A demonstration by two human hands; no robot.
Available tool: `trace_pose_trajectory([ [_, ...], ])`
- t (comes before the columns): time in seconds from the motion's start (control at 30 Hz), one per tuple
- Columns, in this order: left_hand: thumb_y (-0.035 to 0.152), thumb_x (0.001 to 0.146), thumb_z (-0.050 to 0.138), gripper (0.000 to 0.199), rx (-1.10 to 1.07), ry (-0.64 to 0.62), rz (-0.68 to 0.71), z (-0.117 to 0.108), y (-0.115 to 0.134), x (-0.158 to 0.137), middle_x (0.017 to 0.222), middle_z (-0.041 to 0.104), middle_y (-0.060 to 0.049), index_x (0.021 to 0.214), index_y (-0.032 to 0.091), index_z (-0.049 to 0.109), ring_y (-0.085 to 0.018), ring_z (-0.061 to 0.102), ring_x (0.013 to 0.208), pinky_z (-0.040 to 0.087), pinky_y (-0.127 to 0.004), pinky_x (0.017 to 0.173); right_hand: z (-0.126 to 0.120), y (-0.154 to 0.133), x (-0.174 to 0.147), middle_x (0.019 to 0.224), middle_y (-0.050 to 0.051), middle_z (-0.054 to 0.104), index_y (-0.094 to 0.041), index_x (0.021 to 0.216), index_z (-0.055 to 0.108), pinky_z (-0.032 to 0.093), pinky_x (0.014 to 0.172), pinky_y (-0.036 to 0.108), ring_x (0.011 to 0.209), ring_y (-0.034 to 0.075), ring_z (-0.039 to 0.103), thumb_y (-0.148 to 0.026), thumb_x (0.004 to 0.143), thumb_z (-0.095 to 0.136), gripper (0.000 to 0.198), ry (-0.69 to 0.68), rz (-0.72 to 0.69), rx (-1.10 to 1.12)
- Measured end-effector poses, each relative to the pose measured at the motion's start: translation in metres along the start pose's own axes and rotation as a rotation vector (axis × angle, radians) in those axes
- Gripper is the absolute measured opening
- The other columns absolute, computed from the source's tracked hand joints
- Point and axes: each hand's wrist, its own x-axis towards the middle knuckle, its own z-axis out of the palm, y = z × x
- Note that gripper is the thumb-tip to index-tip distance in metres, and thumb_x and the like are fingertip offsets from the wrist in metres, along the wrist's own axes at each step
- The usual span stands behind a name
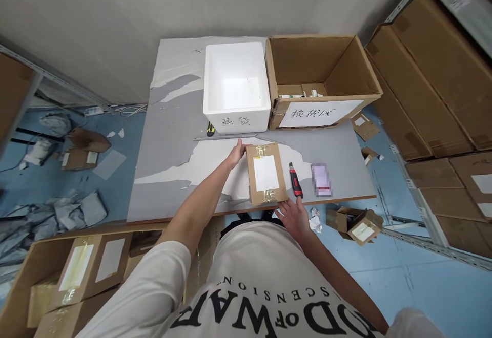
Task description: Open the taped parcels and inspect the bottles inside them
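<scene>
A small taped cardboard box (251, 174) with a white label lies near the table's front edge. My left hand (237, 153) grips its far left corner, the fingers reaching behind the back edge and partly hidden. At the near right corner is my right hand (295, 219), fingers spread, the tips touching or very close to the box. Just right of the box lies a red and black utility knife (295, 180). Beyond that is a blurred pinkish flat item (322, 180).
Behind stand a white foam box (236, 121) and a large open carton (326, 97) with items inside. A yellow and black tool (210, 129) lies beside the foam box. Cartons fill the right shelf (402, 174); a carton of parcels (23, 271) stands lower left.
</scene>
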Motion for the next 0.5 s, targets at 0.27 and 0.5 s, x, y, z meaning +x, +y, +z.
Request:
trace_pose_trajectory([
  [0.27, 0.067, 0.090, 0.025, 0.073, 0.189, 0.155, 0.165, -0.020, -0.016, -0.090, 0.139, 0.053, -0.008, 0.130, 0.016, 0.057, -0.027, 0.042, 0.134, 0.026, -0.041, 0.115, 0.006, -0.079, 0.033, 0.141, 0.002, 0.050, -0.035, 0.125, 0.053, 0.045, 0.099, 0.051, 0.134, 0.024, 0.041, -0.068, 0.087, 0.033, 0.054, -0.075, -0.082, -0.322],
  [0.5, 0.061, 0.091, 0.034, 0.065, 0.128, 0.491, 0.126, 0.011, -0.077, -0.168, 0.147, 0.043, -0.003, 0.139, 0.019, 0.047, -0.022, 0.034, 0.140, 0.022, -0.037, 0.119, 0.053, -0.119, 0.095, 0.127, 0.010, 0.061, -0.027, 0.121, 0.055, 0.052, 0.090, 0.048, 0.119, 0.026, 0.056, -0.071, 0.084, 0.038, 0.059, -0.198, 0.027, -0.697],
])
